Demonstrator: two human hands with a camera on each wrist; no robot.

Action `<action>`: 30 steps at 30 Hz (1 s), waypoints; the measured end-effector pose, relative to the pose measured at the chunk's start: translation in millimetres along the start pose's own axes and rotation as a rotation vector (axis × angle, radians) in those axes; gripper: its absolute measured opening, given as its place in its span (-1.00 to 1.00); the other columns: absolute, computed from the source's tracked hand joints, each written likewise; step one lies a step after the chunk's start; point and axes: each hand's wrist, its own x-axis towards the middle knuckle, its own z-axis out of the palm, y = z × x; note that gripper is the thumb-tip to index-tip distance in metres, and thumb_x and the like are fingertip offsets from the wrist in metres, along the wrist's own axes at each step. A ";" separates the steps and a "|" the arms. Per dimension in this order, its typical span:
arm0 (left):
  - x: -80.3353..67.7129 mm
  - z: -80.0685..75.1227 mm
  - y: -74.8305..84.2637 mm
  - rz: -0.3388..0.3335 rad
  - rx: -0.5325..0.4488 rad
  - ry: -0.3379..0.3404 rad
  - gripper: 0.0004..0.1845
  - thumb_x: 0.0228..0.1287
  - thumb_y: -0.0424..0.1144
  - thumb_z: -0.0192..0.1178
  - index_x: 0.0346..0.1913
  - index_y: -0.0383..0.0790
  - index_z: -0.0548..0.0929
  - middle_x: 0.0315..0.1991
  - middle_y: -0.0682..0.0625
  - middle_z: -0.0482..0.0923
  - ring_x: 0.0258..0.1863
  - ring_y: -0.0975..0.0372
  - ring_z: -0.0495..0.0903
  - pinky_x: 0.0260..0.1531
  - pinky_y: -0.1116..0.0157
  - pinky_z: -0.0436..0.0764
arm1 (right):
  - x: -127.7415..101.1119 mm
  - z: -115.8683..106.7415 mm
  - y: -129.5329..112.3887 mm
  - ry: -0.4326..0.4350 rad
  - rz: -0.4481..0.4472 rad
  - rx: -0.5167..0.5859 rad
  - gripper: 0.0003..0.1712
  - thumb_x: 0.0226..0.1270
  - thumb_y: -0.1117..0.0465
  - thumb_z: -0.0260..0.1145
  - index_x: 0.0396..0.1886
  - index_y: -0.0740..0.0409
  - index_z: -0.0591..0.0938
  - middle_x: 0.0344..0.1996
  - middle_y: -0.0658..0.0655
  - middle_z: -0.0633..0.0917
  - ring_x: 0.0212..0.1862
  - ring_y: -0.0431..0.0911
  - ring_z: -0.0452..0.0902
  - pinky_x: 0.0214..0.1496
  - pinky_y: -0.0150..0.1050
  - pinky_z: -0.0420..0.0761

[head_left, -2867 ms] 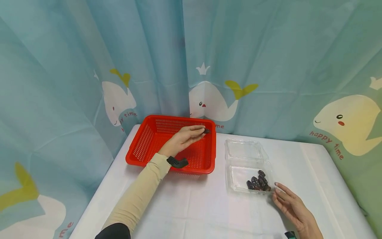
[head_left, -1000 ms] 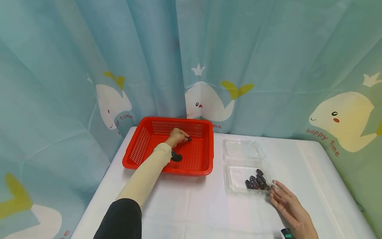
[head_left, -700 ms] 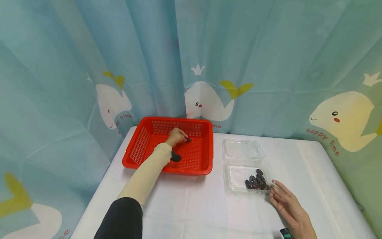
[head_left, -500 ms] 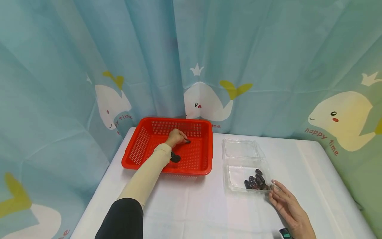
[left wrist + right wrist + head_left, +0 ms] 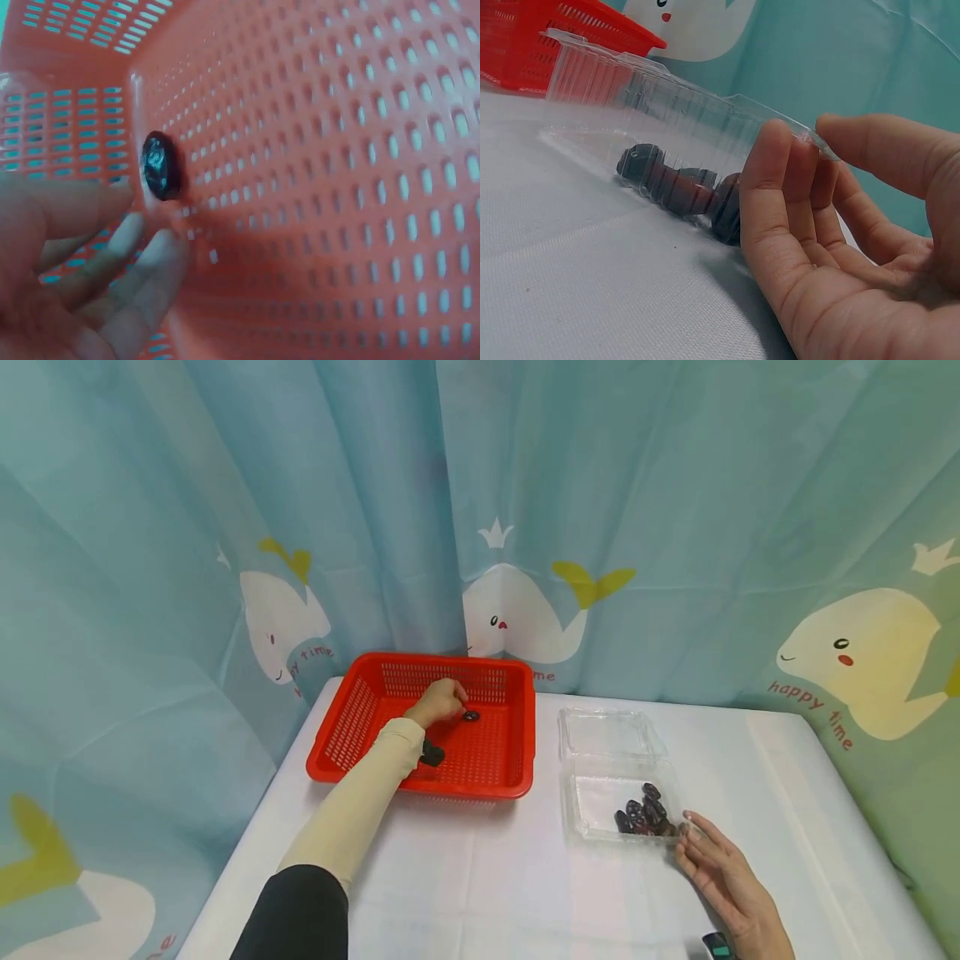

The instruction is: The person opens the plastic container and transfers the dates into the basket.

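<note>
Dark date [image 5: 471, 716] lies on the mesh floor of the red basket [image 5: 352, 727], toward the far wall, and from where I watch it sits just off the fingertips of my left hand [image 5: 438, 702]. On the left wrist view the date [image 5: 160, 166] rests flat on the perforated floor near a corner of the basket [image 5: 337, 150], and my left hand [image 5: 82, 277] hovers just beside it with fingers [image 5: 154, 262] relaxed and slightly spread, so that grip is released and holds nothing. My left sleeve reaches over the near rim of the basket.

To the right on the white tabletop [image 5: 487, 877] stands a clear clamshell box [image 5: 600, 752] with its lid folded back toward the curtain [image 5: 600, 485]. A small pile of dates [image 5: 645, 814] is gathered in its near right corner. My right hand [image 5: 723, 881] rests on the tabletop at that corner, fingers straight. On the right wrist view the hand [image 5: 840, 255] lies with fingertips [image 5: 776, 150] against the box [image 5: 667, 97] wall, right beside the pile of dates [image 5: 679, 187] inside; that grip is released too, only touching the plastic
</note>
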 end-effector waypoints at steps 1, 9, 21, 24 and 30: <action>-0.6 -2.7 1.7 0.034 0.027 -0.019 -0.69 0.41 -0.46 0.17 0.16 -0.42 0.64 0.02 -0.24 0.68 -0.28 0.15 0.55 -0.33 0.40 0.51 | -0.2 -0.2 -0.3 -0.002 -0.002 0.003 -0.64 0.70 0.29 0.03 0.10 -0.21 0.68 -0.10 -0.12 0.69 -0.07 -0.31 0.65 0.09 -0.43 0.72; -10.4 -15.5 19.0 0.222 0.107 -0.094 -0.62 0.46 -0.40 0.22 0.27 -0.38 0.58 -0.05 -0.17 0.69 -0.18 0.14 0.61 -0.18 0.34 0.63 | -0.5 -0.1 -1.4 -0.010 -0.003 0.012 -0.63 0.69 0.30 0.02 0.11 -0.19 0.68 -0.10 -0.11 0.69 -0.07 -0.29 0.66 0.10 -0.43 0.72; -43.5 -11.3 47.9 0.357 0.047 -0.070 -0.62 0.44 -0.34 0.31 0.27 -0.26 0.62 0.06 -0.14 0.72 0.01 0.11 0.65 -0.08 0.29 0.72 | -0.1 1.2 -1.6 -0.029 -0.006 0.029 -0.61 0.69 0.33 0.01 0.10 -0.15 0.70 -0.10 -0.09 0.70 -0.06 -0.28 0.67 0.09 -0.42 0.72; -51.9 -6.7 54.5 0.385 -0.036 -0.062 -0.63 0.44 -0.35 0.30 0.26 -0.25 0.62 0.06 -0.14 0.72 0.05 0.09 0.65 -0.06 0.28 0.72 | -0.9 1.5 -1.6 -0.038 -0.007 0.040 -0.61 0.69 0.33 0.00 0.11 -0.14 0.70 -0.09 -0.08 0.70 -0.06 -0.28 0.67 0.10 -0.42 0.72; -66.0 10.7 64.5 0.420 -0.275 -0.079 -0.66 0.43 -0.39 0.29 0.23 -0.27 0.65 0.07 -0.16 0.73 0.08 0.06 0.68 0.11 0.23 0.70 | -2.4 1.7 -2.0 -0.074 -0.008 0.080 -0.59 0.70 0.35 -0.04 0.13 -0.09 0.69 -0.08 -0.06 0.70 -0.04 -0.26 0.68 0.13 -0.40 0.72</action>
